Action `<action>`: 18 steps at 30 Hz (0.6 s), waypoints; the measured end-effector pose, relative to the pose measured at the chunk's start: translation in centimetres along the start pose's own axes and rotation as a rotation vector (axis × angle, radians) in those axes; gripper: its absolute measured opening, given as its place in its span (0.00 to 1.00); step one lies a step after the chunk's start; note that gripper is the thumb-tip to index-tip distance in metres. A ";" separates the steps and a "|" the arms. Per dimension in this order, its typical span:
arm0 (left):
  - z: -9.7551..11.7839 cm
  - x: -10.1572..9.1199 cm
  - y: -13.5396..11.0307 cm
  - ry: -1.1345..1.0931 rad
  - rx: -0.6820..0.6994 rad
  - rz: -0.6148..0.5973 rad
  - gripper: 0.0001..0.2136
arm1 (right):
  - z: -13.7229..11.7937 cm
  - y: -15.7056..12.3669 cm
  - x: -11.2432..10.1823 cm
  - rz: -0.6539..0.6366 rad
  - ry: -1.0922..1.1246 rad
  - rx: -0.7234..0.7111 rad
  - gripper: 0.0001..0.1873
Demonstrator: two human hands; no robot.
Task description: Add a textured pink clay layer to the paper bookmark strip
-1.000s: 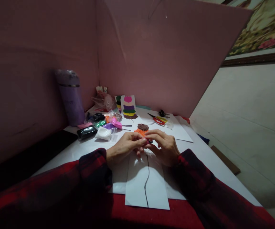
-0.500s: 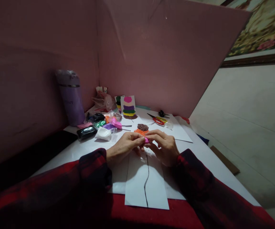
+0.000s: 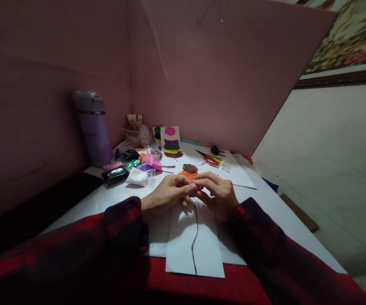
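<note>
Between the thumbs and fingertips of my left hand (image 3: 170, 190) and my right hand (image 3: 218, 194) is a small lump of pink modelling clay (image 3: 193, 185), mostly hidden by the fingers. Both hands are closed on it, fingertips meeting above a white sheet (image 3: 179, 250). A wavy dark line runs down that sheet. Just beyond my fingers, the sheet's far part bears a textured brown patch (image 3: 189, 168) over a textured orange patch (image 3: 187, 175), partly covered by my hands.
Several bags of coloured clay (image 3: 137, 177) lie at the left, near a purple bottle (image 3: 93, 131). A card with coloured bands (image 3: 171, 142) leans at the back. Red-handled scissors (image 3: 211, 160) rest on white paper (image 3: 238, 176) to the right. Pink panels (image 3: 202, 84) stand behind.
The pink clay shows less between my fingers than before, as my fingertips have closed further over it. The hands stay in nearly the same place.
</note>
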State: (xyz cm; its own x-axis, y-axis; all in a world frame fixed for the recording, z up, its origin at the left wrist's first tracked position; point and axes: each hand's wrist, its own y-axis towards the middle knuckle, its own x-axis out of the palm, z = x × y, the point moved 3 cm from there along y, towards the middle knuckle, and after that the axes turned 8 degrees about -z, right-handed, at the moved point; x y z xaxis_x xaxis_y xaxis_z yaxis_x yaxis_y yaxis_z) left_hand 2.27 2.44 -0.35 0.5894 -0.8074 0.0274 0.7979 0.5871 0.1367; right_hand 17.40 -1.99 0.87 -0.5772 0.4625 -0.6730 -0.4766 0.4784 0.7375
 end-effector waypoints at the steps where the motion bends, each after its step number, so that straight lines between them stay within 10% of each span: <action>1: 0.0 0.0 0.0 0.001 0.004 -0.004 0.20 | 0.0 0.0 0.0 0.003 0.007 0.005 0.09; 18: -0.1 0.1 0.0 -0.008 -0.031 0.016 0.21 | -0.3 0.3 -0.2 -0.044 0.017 -0.005 0.04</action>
State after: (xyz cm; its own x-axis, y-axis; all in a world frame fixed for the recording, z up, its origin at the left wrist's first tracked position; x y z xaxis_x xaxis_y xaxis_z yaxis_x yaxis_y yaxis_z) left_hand 2.32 2.36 -0.47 0.6015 -0.7980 0.0368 0.7918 0.6016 0.1056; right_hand 17.15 -2.18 1.22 -0.5667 0.4282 -0.7040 -0.5055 0.4940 0.7074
